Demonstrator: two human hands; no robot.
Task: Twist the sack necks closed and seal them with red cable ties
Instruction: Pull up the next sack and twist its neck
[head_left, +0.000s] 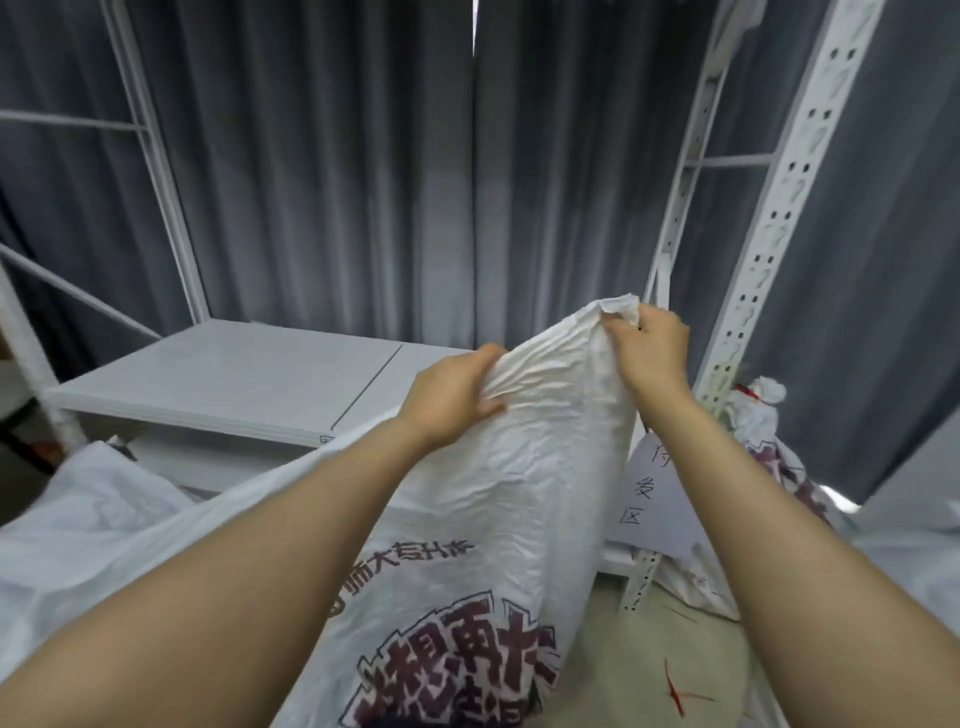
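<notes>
Right hand (649, 348) pinches the sack neck (615, 312) at its top. Left hand (457, 397) grips bunched fabric just below, on the left. Sack (519, 509) stands upright between both forearms. Red strands (674, 688) lower right, possibly cable ties.

Grey pleated curtains (322, 171), white perforated shelving uprights (779, 218), white shelf board (223, 379), beige floor (660, 660)

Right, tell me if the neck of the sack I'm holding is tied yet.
Not tied. Left hand and right hand grip the gathered sack neck; no red tie on it.
</notes>
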